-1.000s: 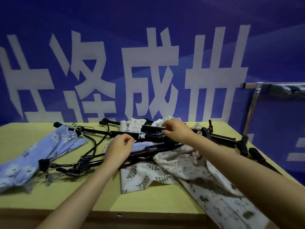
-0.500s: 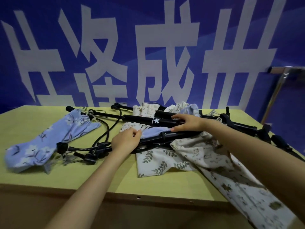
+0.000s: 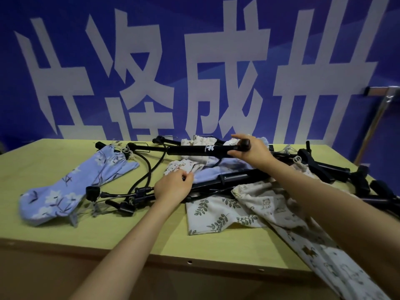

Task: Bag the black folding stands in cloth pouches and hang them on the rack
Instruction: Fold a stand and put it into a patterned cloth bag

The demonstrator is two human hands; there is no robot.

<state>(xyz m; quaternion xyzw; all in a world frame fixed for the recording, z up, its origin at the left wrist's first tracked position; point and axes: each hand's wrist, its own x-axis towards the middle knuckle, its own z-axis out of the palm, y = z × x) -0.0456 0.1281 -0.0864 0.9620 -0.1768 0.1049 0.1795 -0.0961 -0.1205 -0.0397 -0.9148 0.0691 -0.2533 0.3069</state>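
Black folding stand (image 3: 194, 150) now lifted, gripped by right hand (image 3: 251, 153); left hand (image 3: 173, 188) still pinches pouch (image 3: 184, 167).

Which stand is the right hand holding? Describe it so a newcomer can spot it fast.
Start at the yellow table and find the heap of black stands and pouches at its middle. The right hand grips one end of the black folding stand lying across the heap's far side. Only it shows a white logo on its thick tube.

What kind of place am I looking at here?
Probably a packing or demonstration workspace, not a home: a plain yellow-green table strewn with black folding stands and cloth pouches, against a blue banner with large white characters.
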